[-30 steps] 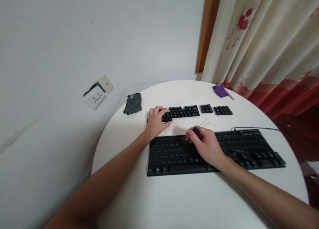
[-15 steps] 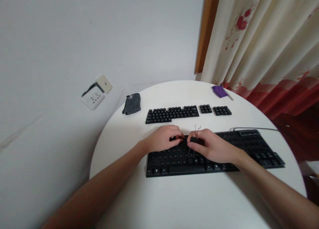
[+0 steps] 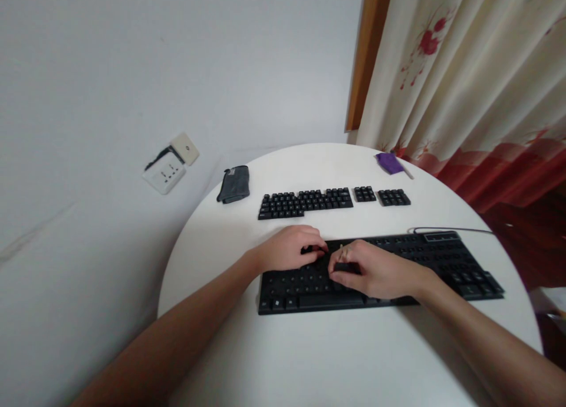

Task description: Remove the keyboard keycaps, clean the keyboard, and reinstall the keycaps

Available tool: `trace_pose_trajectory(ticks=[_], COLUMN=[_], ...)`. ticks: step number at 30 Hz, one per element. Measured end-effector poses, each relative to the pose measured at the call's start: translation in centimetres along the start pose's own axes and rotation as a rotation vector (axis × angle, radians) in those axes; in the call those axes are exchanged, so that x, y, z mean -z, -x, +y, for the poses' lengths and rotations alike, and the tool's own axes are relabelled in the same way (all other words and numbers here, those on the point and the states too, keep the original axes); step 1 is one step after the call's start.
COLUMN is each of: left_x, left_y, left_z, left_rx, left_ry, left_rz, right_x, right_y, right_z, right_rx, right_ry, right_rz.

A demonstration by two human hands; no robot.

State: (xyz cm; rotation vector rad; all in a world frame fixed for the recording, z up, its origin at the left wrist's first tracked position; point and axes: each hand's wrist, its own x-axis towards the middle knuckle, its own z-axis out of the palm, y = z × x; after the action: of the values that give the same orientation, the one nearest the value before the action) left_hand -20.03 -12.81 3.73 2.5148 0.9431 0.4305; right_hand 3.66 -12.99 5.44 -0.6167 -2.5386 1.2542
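Both my hands are down on the black keyboard (image 3: 442,259), which lies across the near half of the round white table (image 3: 336,360) with its cable (image 3: 451,229) trailing off to the right; most of its sockets look bare, with only a few caps left along the bottom row.

My right hand (image 3: 380,272) is closed in a pinch on the keycap puller (image 3: 345,268) — only its dark grip and a thin glint of wire show past my thumb, pressed low against the middle of the board. My left hand (image 3: 287,250) rests just beside it, knuckles up and fingers curled over the upper rows; something dark sits under the fingertips, but I cannot tell whether they grip a cap or only touch the board.

I judge the puller to be very light, its wire springy and easy to bend; the place to hold it is the stiff dark grip, not the loops. The board is rigid plastic and may slide on the smooth tabletop, so it needs a hand flat on its frame.

Farther back, well apart from my hands, loose keycaps lie in tidy groups: a long block (image 3: 305,202), a small cluster (image 3: 365,193) and a squarer set (image 3: 394,197). A folded grey cloth (image 3: 234,184) sits at the table's left edge; a purple object (image 3: 390,162) lies by the flowered curtain (image 3: 464,76); a wall socket (image 3: 164,174) shows on the white wall.
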Motion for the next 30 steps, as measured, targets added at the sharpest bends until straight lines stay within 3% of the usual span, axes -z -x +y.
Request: trace_pose_trajectory(ticks=[7, 14, 17, 24, 30], left_x=[-0.2, -0.1, 0.0, 0.0, -0.6], left_y=[0.0, -0.1, -0.1, -0.1, -0.3], left_z=[-0.5, -0.3, 0.0, 0.5, 0.6], left_rx=[-0.015, -0.001, -0.014, 0.049, 0.072], left_ry=[0.086, 0.076, 0.105, 0.242, 0.246], left_rz=[0.014, -0.001, 0.056, 0.177, 0.285], right_x=[-0.7, -1.1, -1.0, -0.8, -1.2], right_y=[-0.8, -1.2, -1.3, -1.4, -1.5], right_z=[0.6, 1.7, 1.9, 1.5, 1.1], right_rx=[-0.1, -0.15, -0.12, -0.076, -0.035], right_ry=[-0.002, -0.165, -0.211, -0.08, -0.006], right_rz=[0.05, 0.127, 0.229, 0.569, 0.623])
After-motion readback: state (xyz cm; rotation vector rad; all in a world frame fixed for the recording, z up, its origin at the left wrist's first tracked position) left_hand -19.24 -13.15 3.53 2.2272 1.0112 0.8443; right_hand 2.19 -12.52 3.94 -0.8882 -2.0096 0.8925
